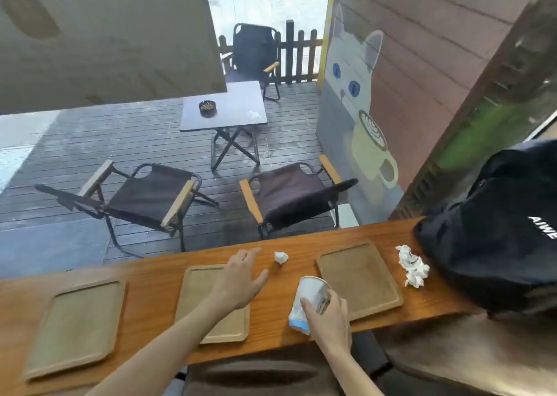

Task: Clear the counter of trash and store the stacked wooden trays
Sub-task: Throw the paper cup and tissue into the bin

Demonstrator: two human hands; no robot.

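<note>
Three wooden trays lie flat, side by side, on the wooden counter (271,332): a left tray (77,326), a middle tray (196,290) and a right tray (358,278). My left hand (241,278) hovers open over the middle tray's far right corner, fingers spread, a short way from a small crumpled paper ball (281,257). My right hand (327,317) grips a white paper cup (309,300) tilted on its side between the middle and right trays. A larger crumpled tissue (413,266) lies right of the right tray.
A black backpack (497,230) sits on the counter's right end, close to the tissue. Beyond the counter is a wooden deck with folding chairs (289,197) and a small table (224,106) holding an ashtray (208,108). A cat mural panel (361,109) stands at right.
</note>
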